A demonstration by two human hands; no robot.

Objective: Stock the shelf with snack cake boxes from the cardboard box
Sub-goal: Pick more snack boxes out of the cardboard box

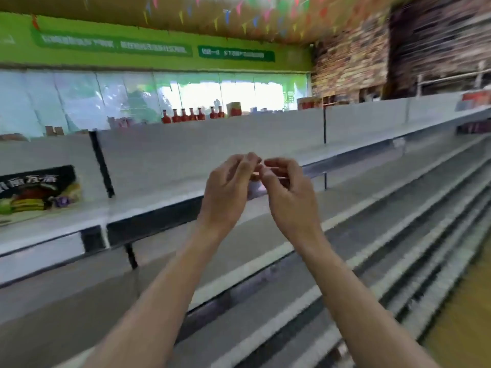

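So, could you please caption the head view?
Both hands, left hand and right hand, raised together before grey shelf.

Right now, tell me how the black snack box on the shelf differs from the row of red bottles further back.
The black snack box stands alone at the left on the near shelf; the red bottles form a row behind it, beyond the shelf's back panel. The box is wide, dark and printed with white lettering; the bottles are slim, upright and red. Both are blurred, so their labels cannot be read.
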